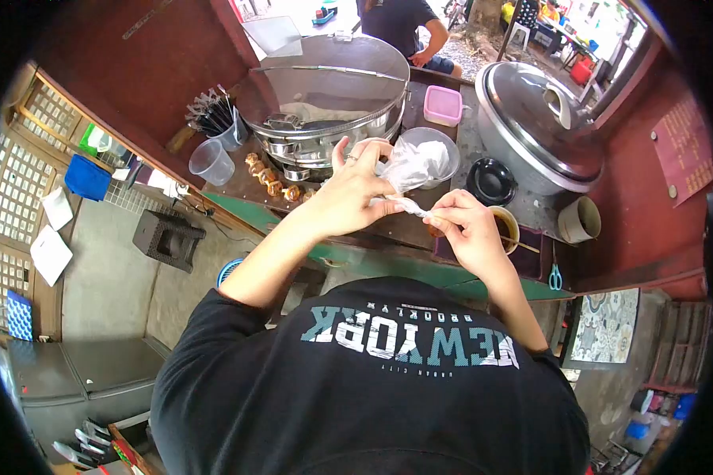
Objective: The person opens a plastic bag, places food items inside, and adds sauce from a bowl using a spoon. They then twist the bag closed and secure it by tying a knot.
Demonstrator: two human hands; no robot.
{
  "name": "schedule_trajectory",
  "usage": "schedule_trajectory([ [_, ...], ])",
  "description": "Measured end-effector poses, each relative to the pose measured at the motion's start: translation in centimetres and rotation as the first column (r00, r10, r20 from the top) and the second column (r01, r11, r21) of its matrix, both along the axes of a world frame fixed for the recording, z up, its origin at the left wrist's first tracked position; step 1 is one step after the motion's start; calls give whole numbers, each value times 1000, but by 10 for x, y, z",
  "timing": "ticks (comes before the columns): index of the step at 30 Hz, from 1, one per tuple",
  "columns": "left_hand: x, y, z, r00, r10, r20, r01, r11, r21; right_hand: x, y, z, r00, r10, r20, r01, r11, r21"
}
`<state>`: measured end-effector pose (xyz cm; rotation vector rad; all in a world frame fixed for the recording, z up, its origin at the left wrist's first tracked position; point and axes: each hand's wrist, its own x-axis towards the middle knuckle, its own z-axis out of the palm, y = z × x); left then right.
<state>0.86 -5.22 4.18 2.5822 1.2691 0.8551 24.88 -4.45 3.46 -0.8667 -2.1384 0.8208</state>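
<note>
Over the counter, both my hands hold a clear plastic bag (412, 166) whose neck is twisted into a thin rope. My left hand (352, 190) pinches the neck close to the puffed part, with its index finger raised. The twisted end sits between the thumb and fingers of my right hand (469, 229). What is inside the bag does not show clearly. Just behind the bag is a clear round tub (450, 152). A cup of brown sauce (505, 224) with a stick in it stands beside my right hand, partly hidden by it.
A large lidded steel pan (333, 87) fills the back left, a big lidded pot (531, 127) the right. Skewered food (273, 184), a plastic cup (211, 162), a pink box (443, 105), black bowls (491, 181) and blue scissors (555, 277) surround my hands. Another person (400, 32) is beyond the counter.
</note>
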Motion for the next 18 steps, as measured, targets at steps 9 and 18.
schedule_trajectory([
  [9, -3, 38, -21, 843, -92, 531, 349, 844, -408, -3, -7, 23, 984, 152, -95, -171, 955, -243],
  [18, 83, 1, -114, 503, 174, 847, 632, 594, -498, -36, 13, -10, 910, -329, -252, 155, 833, -531],
])
